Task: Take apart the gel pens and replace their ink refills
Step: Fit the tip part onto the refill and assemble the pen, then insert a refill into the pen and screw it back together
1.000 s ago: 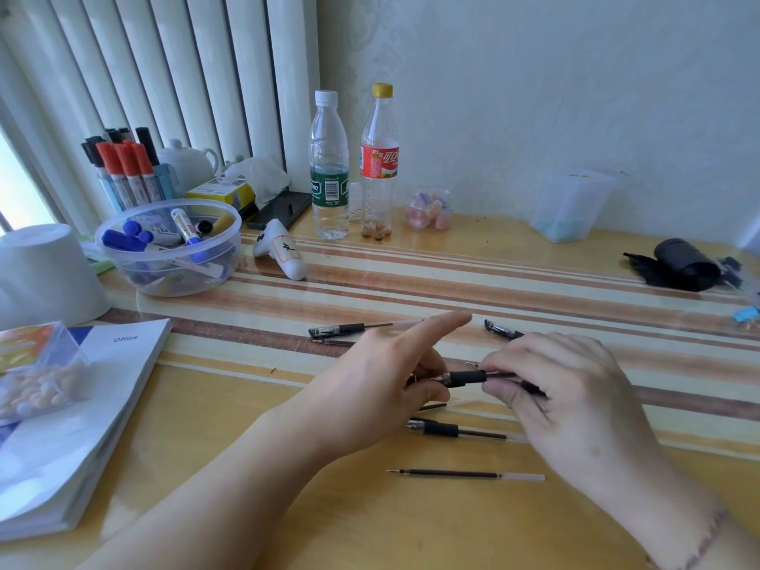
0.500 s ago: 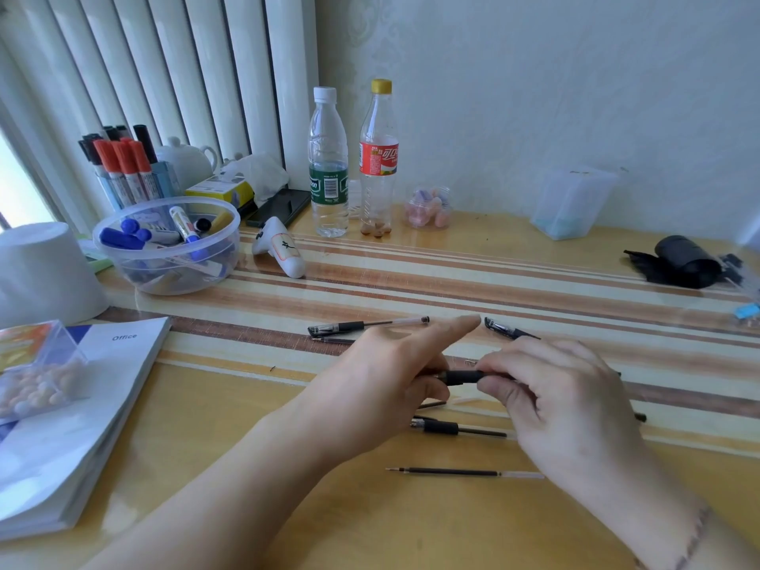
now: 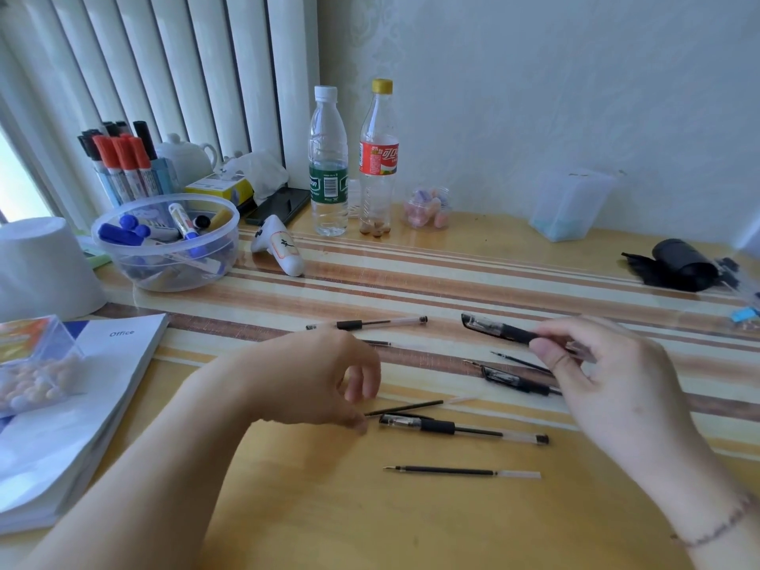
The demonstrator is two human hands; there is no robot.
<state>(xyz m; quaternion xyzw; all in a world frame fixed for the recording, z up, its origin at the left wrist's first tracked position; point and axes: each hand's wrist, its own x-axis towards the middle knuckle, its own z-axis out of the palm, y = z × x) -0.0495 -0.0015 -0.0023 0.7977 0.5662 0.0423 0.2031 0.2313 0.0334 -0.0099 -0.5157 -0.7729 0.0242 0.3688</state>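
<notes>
My right hand [image 3: 608,388] holds a capped black gel pen [image 3: 497,329] above the table, pinched near its grip with the cap pointing left. My left hand [image 3: 312,380] hovers low with its fingers loosely curled. Its thumb tip is at the end of a loose ink refill [image 3: 411,406]; whether it grips the refill is unclear. On the table lie an uncapped clear pen [image 3: 366,323], another clear pen [image 3: 460,429], a capped pen [image 3: 518,382], a thin refill [image 3: 520,362] and a further refill [image 3: 460,471] nearest me.
A clear bowl of markers [image 3: 164,244] and a white cup [image 3: 41,269] stand at the left, with a book [image 3: 103,388] and a bead box [image 3: 33,364] in front. Two bottles [image 3: 328,162] stand at the back. A black roll [image 3: 682,265] lies far right.
The hands were together on one pen. They have parted: the right hand moved right and back with the capped pen, and the left hand dropped towards the loose refill.
</notes>
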